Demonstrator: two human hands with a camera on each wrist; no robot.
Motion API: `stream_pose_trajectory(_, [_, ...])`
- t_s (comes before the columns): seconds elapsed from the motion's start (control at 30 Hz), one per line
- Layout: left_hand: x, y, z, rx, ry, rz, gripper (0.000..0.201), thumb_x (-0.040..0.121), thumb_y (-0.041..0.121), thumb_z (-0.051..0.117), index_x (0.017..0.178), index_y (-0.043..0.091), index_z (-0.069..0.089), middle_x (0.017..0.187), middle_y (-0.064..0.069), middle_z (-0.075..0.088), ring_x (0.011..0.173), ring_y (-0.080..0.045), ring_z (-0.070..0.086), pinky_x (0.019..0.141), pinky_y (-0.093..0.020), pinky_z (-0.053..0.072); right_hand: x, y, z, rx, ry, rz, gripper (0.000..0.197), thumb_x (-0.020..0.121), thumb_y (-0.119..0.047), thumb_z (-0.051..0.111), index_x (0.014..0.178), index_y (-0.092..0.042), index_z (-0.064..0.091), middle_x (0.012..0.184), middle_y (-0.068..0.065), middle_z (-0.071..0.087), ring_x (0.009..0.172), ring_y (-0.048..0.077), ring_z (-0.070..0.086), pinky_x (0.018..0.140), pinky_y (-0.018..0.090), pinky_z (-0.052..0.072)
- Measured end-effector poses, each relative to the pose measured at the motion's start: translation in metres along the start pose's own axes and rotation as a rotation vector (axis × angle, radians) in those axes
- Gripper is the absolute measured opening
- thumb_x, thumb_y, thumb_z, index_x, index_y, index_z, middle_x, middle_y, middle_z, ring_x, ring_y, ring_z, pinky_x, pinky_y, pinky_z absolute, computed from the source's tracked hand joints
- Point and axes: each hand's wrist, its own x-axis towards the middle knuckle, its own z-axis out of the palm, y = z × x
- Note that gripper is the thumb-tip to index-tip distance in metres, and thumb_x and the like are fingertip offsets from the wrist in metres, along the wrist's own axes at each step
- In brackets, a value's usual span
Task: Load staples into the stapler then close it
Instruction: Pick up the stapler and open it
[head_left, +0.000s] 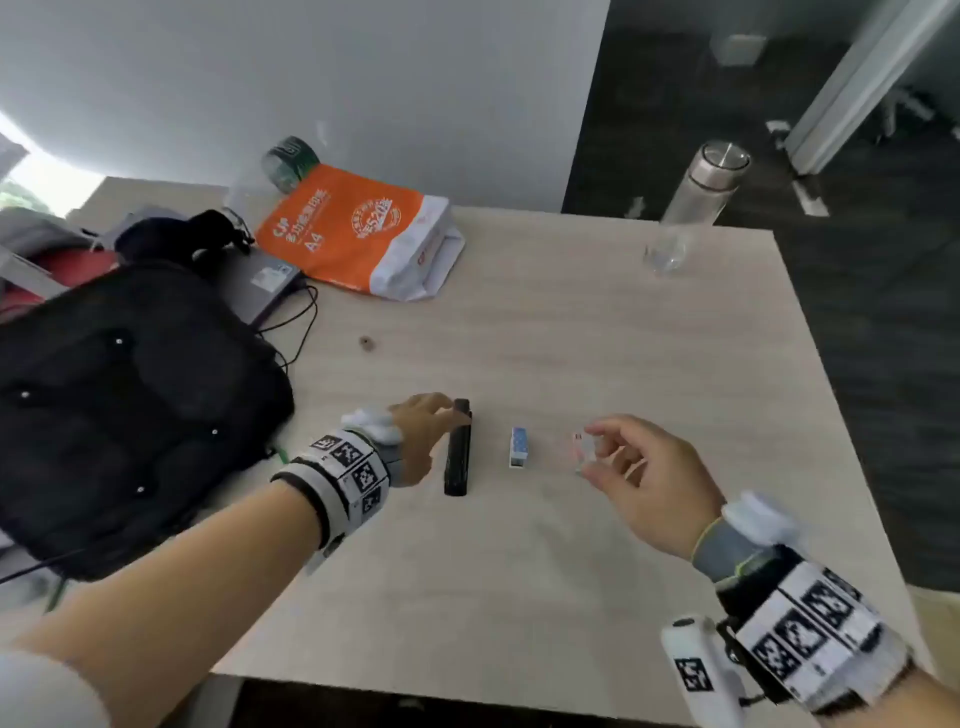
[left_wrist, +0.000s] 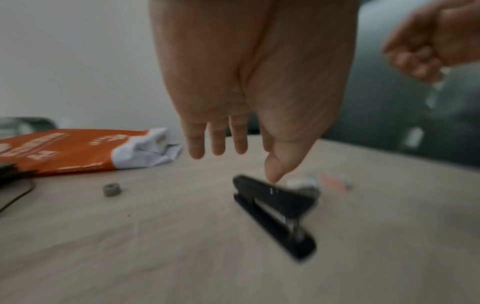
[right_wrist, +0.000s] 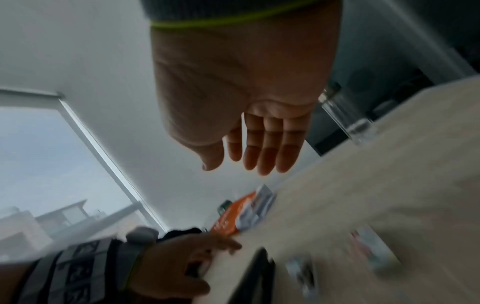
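Left hand (head_left: 415, 436) at black stapler (head_left: 458, 448), thumb seemingly touching

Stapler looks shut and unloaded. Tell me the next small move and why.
Probably grip the stapler with the left hand and swing its top open. It lies closed on the table, the left thumb just touching its top; the right hand hovers apart, near the staple box.

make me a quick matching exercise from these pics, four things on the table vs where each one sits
Things:
1. stapler
2. staple box
3. paper ream
4. bottle

Places:
a. far right corner of the table
b. at the left hand fingertips
c. far side, by the wall
d. between stapler and right hand

Pairs: 1-b, 2-d, 3-c, 4-a
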Motion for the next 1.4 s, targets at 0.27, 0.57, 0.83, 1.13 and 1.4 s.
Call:
stream_pose_trajectory(0.27, [0.031,0.016,0.027,0.471,-0.077,0.190,0.053,0.086,0.015,0.055,0.134,0.026,0.035,0.153,-0.002,0.019,0.144,-0.024,0.000,0.117,-0.043,0.011,-0.016,0.036,0.062,-0.093,-0.202,0.192,0.030,0.079,-0.029,0.068,0.106,-0.031,0.057,0.092,-0.011,0.057,0.070,0.011,0.055,0.075,0.037,0.052])
stream_pose_trajectory(0.57, [0.012,0.045,0.016,0.181,0.174,0.218,0.028,0.089,0.043,0.051,0.112,0.028,0.055,0.113,0.004,0.060,0.109,-0.023,0.050,0.077,-0.035,0.044,-0.008,0.039,0.090,-0.203,-0.219,0.232,0.064,0.073,-0.053,0.067,0.128,-0.029,0.044,0.117,-0.008,0.053,0.095,0.015,0.056,0.085,0.036,0.048])
stream_pose_trajectory(0.83, [-0.019,0.068,0.019,-0.391,0.304,0.167,0.022,0.077,0.039,0.069,0.092,0.023,0.065,0.087,0.002,0.066,0.078,-0.022,0.060,0.067,-0.037,0.051,-0.005,0.046,0.093,-0.432,-0.282,0.151,0.017,0.083,-0.040,0.057,0.087,-0.023,0.060,0.082,0.001,0.056,0.077,0.027,0.057,0.058,0.032,0.039])
stream_pose_trajectory(1.13, [-0.038,0.040,0.047,-1.053,0.350,-0.179,0.017,0.074,0.008,0.073,0.085,0.020,0.071,0.073,0.001,0.068,0.052,-0.001,0.053,0.052,-0.012,0.044,-0.010,0.087,0.099,-0.391,-0.225,0.162,0.045,0.076,-0.045,0.068,0.113,-0.020,0.063,0.102,0.001,0.052,0.102,0.023,0.044,0.081,0.032,0.040])
stream_pose_trajectory(1.4, [-0.050,0.004,0.097,-1.551,0.253,-0.383,0.019,0.072,0.003,0.073,0.084,0.016,0.068,0.100,-0.017,0.065,0.092,-0.032,0.063,0.083,-0.036,0.058,-0.012,0.105,0.107,-0.469,-0.233,0.160,0.039,0.078,-0.041,0.068,0.110,-0.021,0.063,0.099,0.005,0.055,0.100,0.026,0.046,0.081,0.035,0.038])
